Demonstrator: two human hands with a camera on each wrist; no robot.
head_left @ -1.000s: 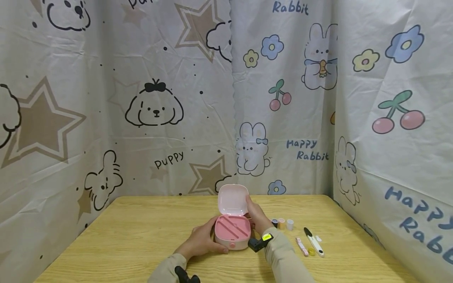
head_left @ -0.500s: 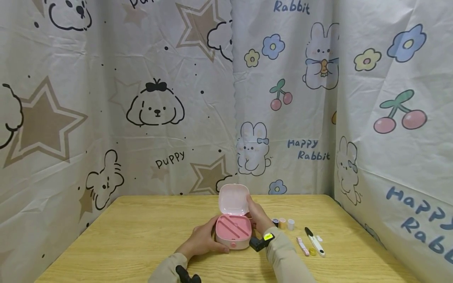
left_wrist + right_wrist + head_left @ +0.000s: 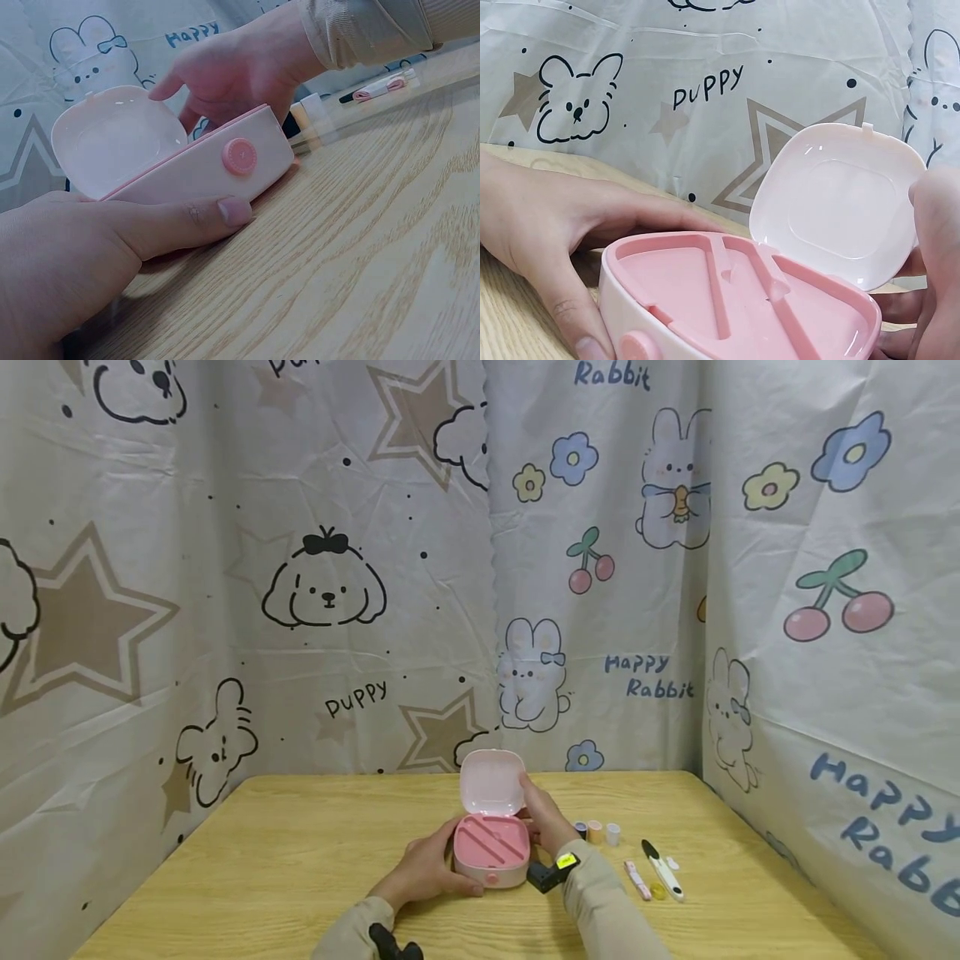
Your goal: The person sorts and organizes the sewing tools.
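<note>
A small pink and white storage box [image 3: 492,856] sits on the table with its hinged lid [image 3: 492,783] raised. Inside, a pink tray [image 3: 679,281] has slanted ridges dividing bare compartments. On the box front is a round pink button [image 3: 240,157]. My left hand [image 3: 429,864] grips the box's left side, thumb along the front and fingers partly hidden behind. At the right rear, my right hand [image 3: 546,817] holds the open box, its thumb against the lid's right edge and its other fingers curled by the box's back corner, partly hidden.
Right of the box on the wooden table [image 3: 300,852] stand thread spools [image 3: 594,832]. Nearer lie a black-and-white slim tool [image 3: 663,870], a pink patterned strip [image 3: 637,881], a yellow round piece [image 3: 657,891] and a small white piece [image 3: 672,863]. Printed curtains [image 3: 330,652] surround the table.
</note>
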